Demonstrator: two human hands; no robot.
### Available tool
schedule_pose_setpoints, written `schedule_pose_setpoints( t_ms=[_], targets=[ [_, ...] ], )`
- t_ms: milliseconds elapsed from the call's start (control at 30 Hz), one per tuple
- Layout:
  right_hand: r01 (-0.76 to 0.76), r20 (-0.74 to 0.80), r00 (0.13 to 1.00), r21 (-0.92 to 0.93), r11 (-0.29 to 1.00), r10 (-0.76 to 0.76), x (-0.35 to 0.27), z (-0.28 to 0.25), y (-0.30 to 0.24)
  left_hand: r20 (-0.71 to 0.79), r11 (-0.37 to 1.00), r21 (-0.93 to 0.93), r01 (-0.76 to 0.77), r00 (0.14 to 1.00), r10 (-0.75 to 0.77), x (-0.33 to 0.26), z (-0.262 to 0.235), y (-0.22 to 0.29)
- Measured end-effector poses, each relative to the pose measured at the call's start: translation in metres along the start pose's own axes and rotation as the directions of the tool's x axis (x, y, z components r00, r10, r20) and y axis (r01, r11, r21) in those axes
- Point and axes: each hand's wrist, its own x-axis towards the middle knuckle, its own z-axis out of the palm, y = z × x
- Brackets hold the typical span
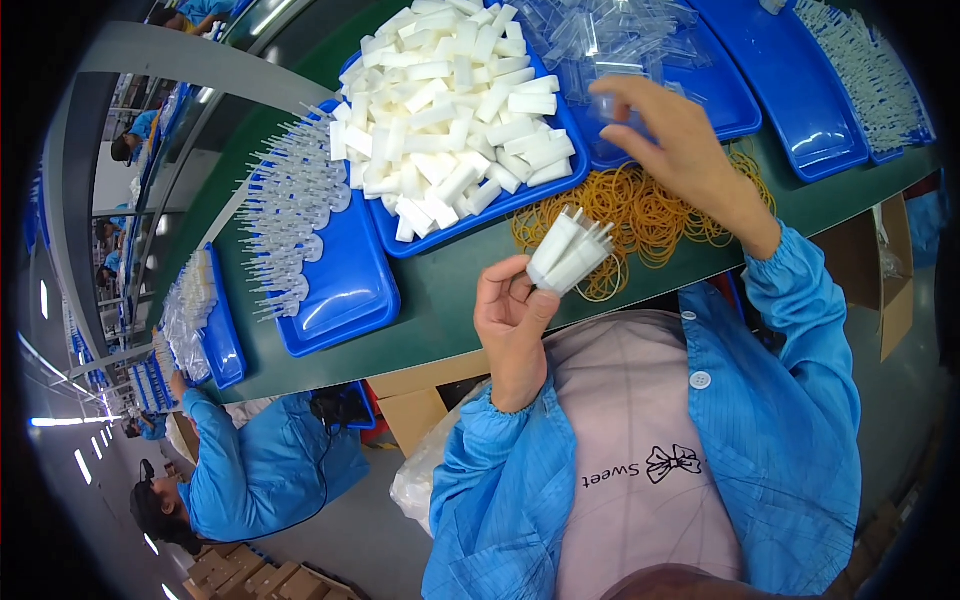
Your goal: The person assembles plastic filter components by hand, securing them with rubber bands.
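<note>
My left hand (pixel 513 330) is closed around a small bundle of white and translucent plastic pieces (pixel 570 255), with thin tips sticking up out of it. Over the near edge of a blue tray, my right hand (pixel 685 150) has its thumb and forefinger curved around a small clear plastic piece (pixel 605 108), blurred against the tray. That tray holds a loose pile of clear plastic pieces (pixel 620 40). Between my hands and the tray lies a heap of amber rubber bands (pixel 650 220). White foam-like blocks (pixel 450 110) fill the blue tray at centre left.
Thin-stemmed translucent parts (pixel 300 210) overhang a blue tray (pixel 340 300) on the left. Another blue tray (pixel 815 120) stands at the right, beside similar parts (pixel 870 75). A co-worker in blue (pixel 260 460) sits at lower left. Cardboard boxes (pixel 875 260) stand below the green table (pixel 440 320).
</note>
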Motion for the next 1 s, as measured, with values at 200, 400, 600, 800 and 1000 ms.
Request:
schedule_pose_setpoints(
  t_ms=[200, 400, 600, 800, 1000],
  targets=[
    [-0.139, -0.018, 0.976, 0.709, 0.691, 0.216, -0.017, -0.019, -0.044, 0.114, 0.943, 0.168, -0.288, 0.956, 0.272, 0.000, 0.006, -0.002],
    [-0.045, 0.009, 0.998, 0.729, 0.683, 0.056, -0.033, -0.027, -0.056, 0.161, 0.884, 0.220, -0.413, 0.909, 0.384, -0.007, 0.007, -0.001],
    [-0.168, 0.072, 0.964, 0.911, 0.378, 0.254, -0.044, -0.020, -0.065, 0.166, 0.881, 0.185, -0.436, 0.897, 0.409, -0.010, 0.008, 0.000],
    [-0.224, 0.143, 0.955, 0.922, 0.316, 0.260, -0.050, -0.014, -0.070, 0.174, 0.825, 0.295, -0.481, 0.876, 0.449, -0.013, 0.005, 0.002],
    [-0.247, 0.158, 0.947, 0.916, 0.315, 0.281, -0.048, -0.010, -0.071, 0.128, 0.760, 0.487, -0.429, 0.896, 0.424, -0.015, 0.017, 0.017]
  ],
)
